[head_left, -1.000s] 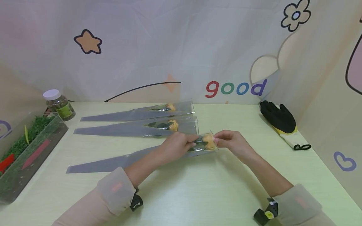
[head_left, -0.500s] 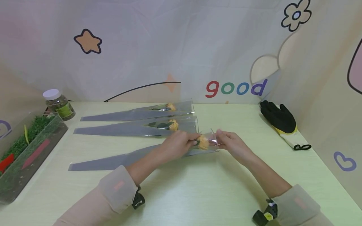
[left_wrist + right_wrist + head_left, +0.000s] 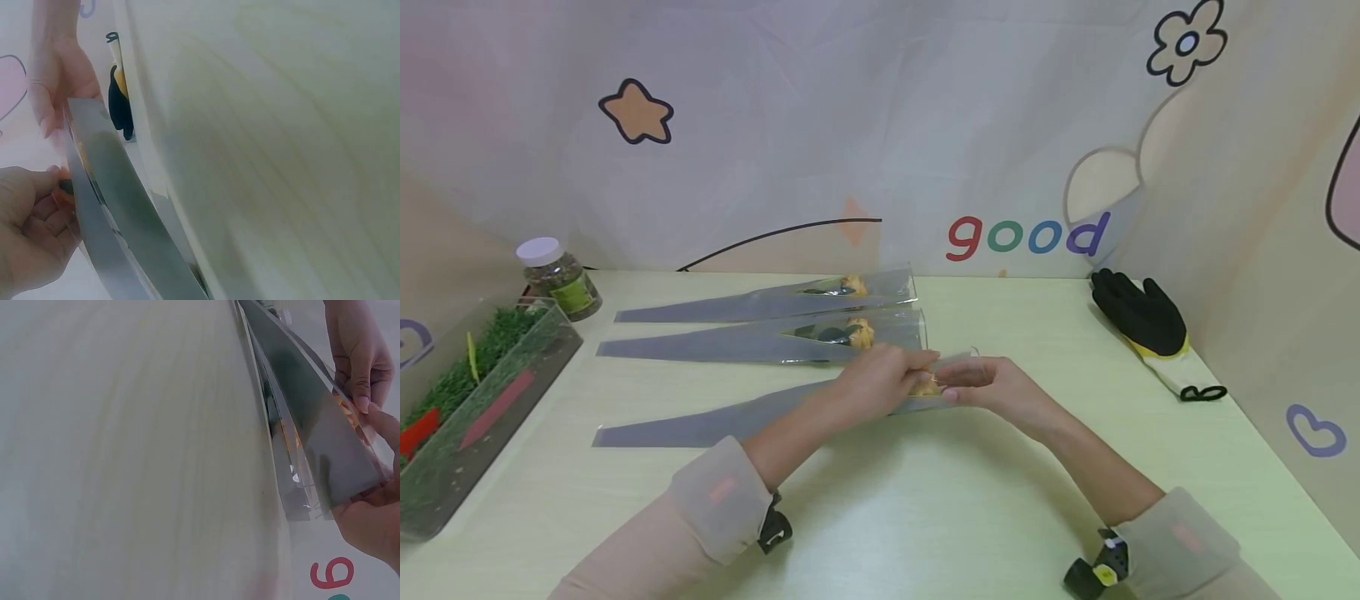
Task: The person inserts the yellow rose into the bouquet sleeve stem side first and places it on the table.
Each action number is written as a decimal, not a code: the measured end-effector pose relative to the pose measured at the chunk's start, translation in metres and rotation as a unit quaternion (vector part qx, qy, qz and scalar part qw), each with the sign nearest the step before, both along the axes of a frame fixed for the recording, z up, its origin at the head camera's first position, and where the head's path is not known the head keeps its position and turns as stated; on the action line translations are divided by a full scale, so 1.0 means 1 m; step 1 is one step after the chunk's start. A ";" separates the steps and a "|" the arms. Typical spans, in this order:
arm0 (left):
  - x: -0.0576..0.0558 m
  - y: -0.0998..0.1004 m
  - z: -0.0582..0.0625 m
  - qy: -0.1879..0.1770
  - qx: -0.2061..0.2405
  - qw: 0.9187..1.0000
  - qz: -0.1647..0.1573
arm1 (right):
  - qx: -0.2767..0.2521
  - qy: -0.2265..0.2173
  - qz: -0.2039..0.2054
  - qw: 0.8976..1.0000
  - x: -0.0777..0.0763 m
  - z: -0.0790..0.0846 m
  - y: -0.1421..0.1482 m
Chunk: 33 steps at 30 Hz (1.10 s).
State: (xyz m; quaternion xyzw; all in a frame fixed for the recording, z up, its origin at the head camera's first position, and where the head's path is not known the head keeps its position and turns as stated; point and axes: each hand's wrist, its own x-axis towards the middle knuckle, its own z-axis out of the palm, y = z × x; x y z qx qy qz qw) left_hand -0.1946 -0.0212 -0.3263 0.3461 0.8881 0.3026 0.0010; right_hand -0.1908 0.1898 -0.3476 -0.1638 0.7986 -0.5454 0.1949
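Observation:
A long grey and clear flower sleeve (image 3: 700, 421) slants across the table, with a yellow-orange flower (image 3: 928, 386) inside its wide right end. My left hand (image 3: 876, 379) pinches the sleeve just below the bloom, thumb and index finger together. At the wide end, my right hand (image 3: 1011, 392) curves its fingers and thumb round the sleeve's mouth, partly hiding the flower. In the right wrist view, the sleeve's grey back (image 3: 337, 450) stands tilted above the table, its end between the right hand's fingers. The left wrist view shows both hands facing each other along it.
Two more sleeved flowers, a nearer one (image 3: 730, 343) and a farther one (image 3: 745, 304), lie behind. A lidded jar (image 3: 568, 287) and a clear box of artificial grass (image 3: 497, 400) stand left. A black and white glove (image 3: 1142, 321) lies at the right edge.
My right hand has moved left from the sleeve's edge onto the bloom's end. The sleeve's narrow tail has shifted slightly right, and the flower now sits closer to my left hand.

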 end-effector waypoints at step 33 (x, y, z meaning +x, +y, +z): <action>0.001 -0.004 0.002 0.005 -0.008 1.000 -0.020 | -0.010 -0.008 0.048 0.999 -0.003 0.000 -0.013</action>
